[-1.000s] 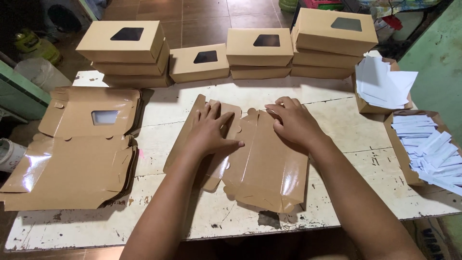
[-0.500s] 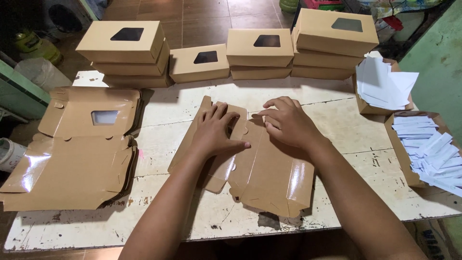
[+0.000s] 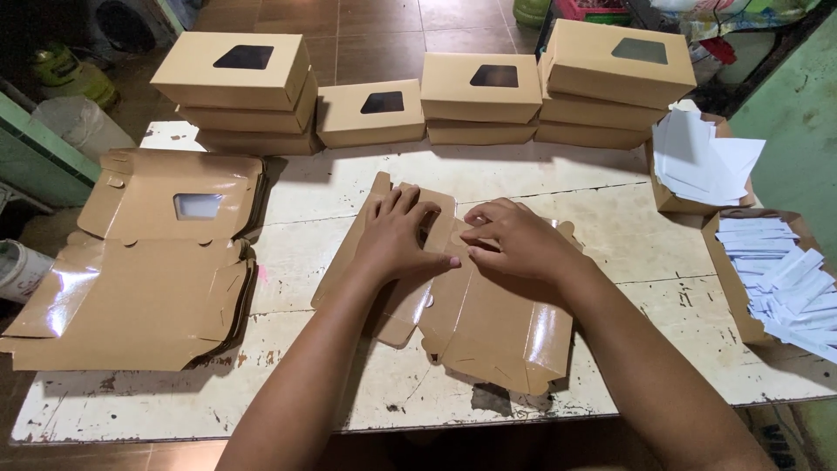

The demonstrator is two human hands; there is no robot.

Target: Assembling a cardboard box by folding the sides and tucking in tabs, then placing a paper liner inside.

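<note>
- Cardboard box blank [image 3: 488, 327], brown and glossy inside, lies unfolded on the near middle of the white table [image 3: 349, 384].
- Left hand [image 3: 401, 240] presses flat on the blank's upper left part, fingers spread, clasping nothing.
- Right hand [image 3: 519, 240] rests beside it, fingers curled onto a flap; thumbs nearly touching.
- Stack of flat blanks [image 3: 148, 279] sits at left.
- Trays of white paper slips [image 3: 772, 275] stand at right.
- Finished window boxes [image 3: 479, 87] line the far edge.
</note>
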